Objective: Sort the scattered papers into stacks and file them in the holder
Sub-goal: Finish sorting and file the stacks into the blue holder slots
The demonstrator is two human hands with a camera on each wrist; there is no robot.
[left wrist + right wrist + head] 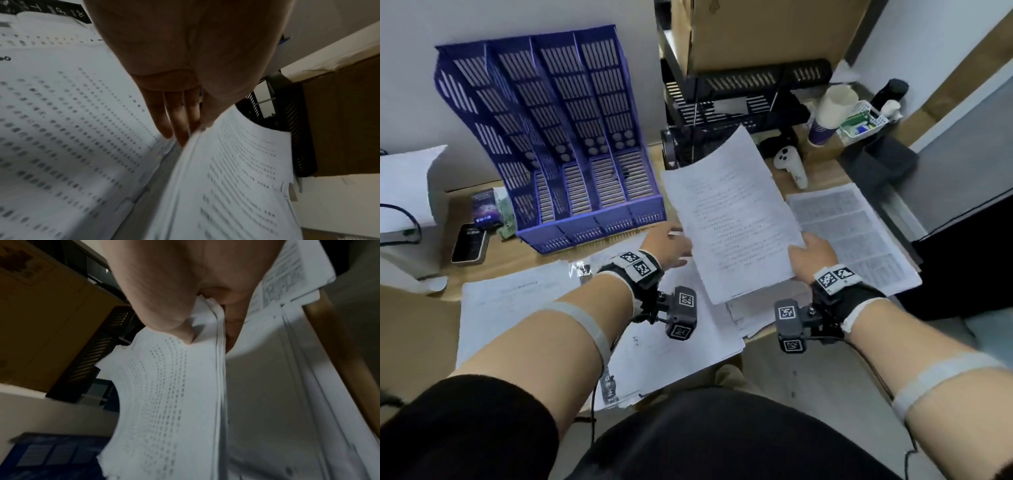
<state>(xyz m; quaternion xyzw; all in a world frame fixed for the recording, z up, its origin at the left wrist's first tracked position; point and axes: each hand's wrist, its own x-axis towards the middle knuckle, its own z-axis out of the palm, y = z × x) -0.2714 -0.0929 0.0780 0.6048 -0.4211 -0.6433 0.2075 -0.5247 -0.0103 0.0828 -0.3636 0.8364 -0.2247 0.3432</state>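
Note:
A blue slotted file holder (571, 137) stands at the back left of the desk; its slots look empty. I hold a stack of printed papers (732, 212) tilted in the air in front of it. My right hand (813, 255) grips the stack's near right corner, thumb (185, 335) on top and fingers beneath. My left hand (671, 246) reaches the stack's left edge with straight fingers (176, 116) that touch it. More papers lie on the desk: a pile at the left (517, 308), one under my wrists (674, 346), and densely printed sheets at the right (859, 240).
A phone (469, 244) lies left of the holder. Behind the held stack are a black mesh rack (743, 102) with a cardboard box (756, 31) on it, a white controller (791, 164), a paper cup (828, 113) and a small white basket (863, 123).

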